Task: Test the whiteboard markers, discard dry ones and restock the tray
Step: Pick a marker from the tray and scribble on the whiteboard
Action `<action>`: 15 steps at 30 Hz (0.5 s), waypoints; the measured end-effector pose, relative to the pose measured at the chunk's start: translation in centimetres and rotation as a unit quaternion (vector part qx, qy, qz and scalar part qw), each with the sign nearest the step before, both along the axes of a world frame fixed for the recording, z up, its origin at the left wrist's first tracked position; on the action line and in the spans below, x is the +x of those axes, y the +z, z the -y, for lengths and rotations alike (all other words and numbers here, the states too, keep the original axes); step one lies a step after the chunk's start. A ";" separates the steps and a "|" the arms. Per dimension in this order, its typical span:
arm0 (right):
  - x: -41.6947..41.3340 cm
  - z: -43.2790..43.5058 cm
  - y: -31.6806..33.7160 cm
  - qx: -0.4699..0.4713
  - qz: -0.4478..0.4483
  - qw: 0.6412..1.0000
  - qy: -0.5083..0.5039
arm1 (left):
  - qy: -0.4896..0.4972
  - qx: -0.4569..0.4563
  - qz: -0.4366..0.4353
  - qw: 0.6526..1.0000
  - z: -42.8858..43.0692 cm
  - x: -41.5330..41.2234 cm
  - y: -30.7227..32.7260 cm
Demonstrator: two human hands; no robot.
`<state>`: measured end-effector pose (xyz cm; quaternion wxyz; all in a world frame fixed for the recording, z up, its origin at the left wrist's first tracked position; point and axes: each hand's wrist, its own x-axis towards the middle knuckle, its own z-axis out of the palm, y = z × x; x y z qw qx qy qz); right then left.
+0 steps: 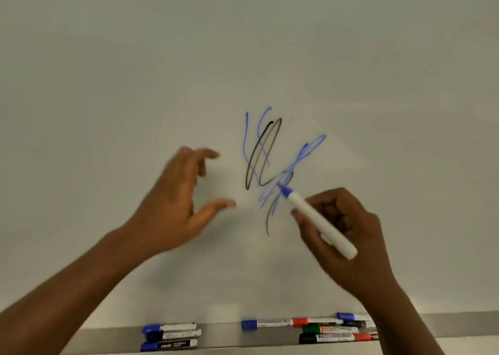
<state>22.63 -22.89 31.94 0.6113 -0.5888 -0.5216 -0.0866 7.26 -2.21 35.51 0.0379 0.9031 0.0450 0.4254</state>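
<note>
My right hand [348, 230] grips an uncapped blue marker [316, 219], white-bodied, with its tip against the whiteboard [135, 71]. Blue and black scribbles [270, 160] cover the board around the tip. My left hand [175, 203] hovers in front of the board left of the scribbles, fingers spread and loosely bent, holding nothing. Below, the metal tray [221, 333] holds three capped markers stacked at the left [170, 337]. A blue-capped marker [266, 324] lies at the tray's middle, and several red, green, black and blue markers [337, 330] lie at the right.
The whiteboard fills nearly the whole view and is bare apart from the scribbles. My right forearm hides the right end of the tray.
</note>
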 end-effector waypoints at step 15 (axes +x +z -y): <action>5.4 -3.9 -3.4 0.004 0.245 0.958 -0.149 | 0.136 0.363 0.198 0.900 -9.4 3.5 -0.5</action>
